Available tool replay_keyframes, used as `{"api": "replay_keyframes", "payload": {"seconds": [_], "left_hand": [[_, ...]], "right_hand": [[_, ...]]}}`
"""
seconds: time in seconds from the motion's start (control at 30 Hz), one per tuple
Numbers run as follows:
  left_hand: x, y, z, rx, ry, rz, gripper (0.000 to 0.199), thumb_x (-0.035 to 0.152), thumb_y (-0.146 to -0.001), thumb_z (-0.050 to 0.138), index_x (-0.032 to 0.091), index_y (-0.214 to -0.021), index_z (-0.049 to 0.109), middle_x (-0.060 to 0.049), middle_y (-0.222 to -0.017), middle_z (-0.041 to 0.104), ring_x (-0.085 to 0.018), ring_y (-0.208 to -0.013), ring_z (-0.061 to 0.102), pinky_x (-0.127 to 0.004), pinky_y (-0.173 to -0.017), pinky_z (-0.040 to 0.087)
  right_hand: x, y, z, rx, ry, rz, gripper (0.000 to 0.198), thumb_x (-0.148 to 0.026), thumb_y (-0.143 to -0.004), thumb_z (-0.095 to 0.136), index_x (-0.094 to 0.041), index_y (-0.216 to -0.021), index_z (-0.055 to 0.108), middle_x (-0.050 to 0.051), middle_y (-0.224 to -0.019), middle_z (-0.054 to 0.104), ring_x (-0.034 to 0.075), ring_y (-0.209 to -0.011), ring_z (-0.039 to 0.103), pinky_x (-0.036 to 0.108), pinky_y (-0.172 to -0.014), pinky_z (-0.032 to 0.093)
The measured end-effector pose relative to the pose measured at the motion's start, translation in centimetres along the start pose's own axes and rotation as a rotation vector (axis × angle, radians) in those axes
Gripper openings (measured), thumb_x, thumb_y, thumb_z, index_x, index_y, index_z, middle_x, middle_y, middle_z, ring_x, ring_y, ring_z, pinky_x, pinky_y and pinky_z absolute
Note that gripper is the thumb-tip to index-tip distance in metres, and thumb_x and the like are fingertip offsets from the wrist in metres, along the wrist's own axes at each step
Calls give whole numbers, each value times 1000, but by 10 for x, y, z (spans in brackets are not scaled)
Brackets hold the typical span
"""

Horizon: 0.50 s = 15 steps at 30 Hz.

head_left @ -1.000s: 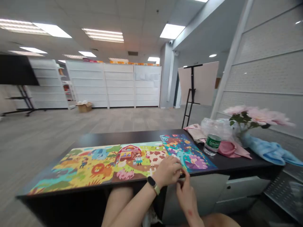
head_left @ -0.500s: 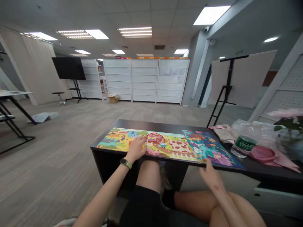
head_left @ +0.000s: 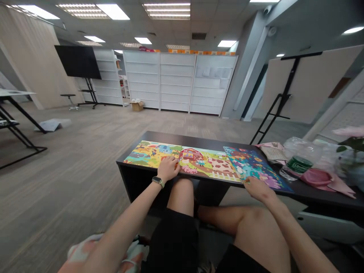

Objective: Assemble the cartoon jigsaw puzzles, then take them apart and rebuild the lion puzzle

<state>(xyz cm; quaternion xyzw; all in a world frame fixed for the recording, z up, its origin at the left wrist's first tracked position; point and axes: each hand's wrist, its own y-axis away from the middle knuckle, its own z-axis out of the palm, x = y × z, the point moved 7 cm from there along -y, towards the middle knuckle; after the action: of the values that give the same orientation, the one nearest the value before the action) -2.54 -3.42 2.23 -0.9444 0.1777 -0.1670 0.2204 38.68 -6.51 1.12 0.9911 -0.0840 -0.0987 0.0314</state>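
Three bright cartoon picture sheets lie side by side on a dark desk. The leftmost is a yellow jungle picture; a farm picture with a red barn and a cow is in the middle. On the right lies a dark blue sea picture. My left hand, wearing a watch, is curled at the front seam between jungle and farm, with a small orange bit by its fingertips. My right hand is closed at the sea picture's front left corner. What its fingers pinch is mostly hidden.
To the right stand a green-labelled plastic bottle, a pink pouch-like item, crumpled clear plastic and a flower. My knees sit against the desk's front edge. An easel stand rises behind on the right.
The view has tilted down and shifted. My left fingers, spread flat before, are now curled in. My right hand, pointing upward before, has closed at the sea picture's corner.
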Motion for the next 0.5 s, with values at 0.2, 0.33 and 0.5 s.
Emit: {"api": "replay_keyframes", "payload": {"seconds": [0.2, 0.33, 0.5], "left_hand": [[-2, -5, 6, -20, -1, -8, 10, 27, -92, 54, 24, -96, 62, -7, -101, 62, -27, -101, 54, -39, -88, 42], [-5, -7, 12, -51, 2, -30, 12, 26, -91, 52, 24, -99, 61, -7, -103, 62, -27, -101, 54, -41, -88, 41], [-3, -8, 12, -64, -15, -56, 16, 26, -91, 53, 25, -103, 62, -7, -108, 62, -27, -102, 55, -40, -91, 42]], "right_hand": [[10, -19, -6, -43, 35, -71, 20, -20, -88, 50, -18, -80, 68, 7, -72, 71, 21, -70, 66, 27, -64, 37], [17, -29, -2, 9, 23, -111, 20, -24, -88, 51, -19, -77, 66, 7, -78, 72, 22, -75, 67, 27, -64, 38], [26, -34, 8, -14, -79, -98, 15, -24, -86, 51, -20, -77, 62, 4, -68, 69, 19, -62, 64, 27, -60, 37]]}}
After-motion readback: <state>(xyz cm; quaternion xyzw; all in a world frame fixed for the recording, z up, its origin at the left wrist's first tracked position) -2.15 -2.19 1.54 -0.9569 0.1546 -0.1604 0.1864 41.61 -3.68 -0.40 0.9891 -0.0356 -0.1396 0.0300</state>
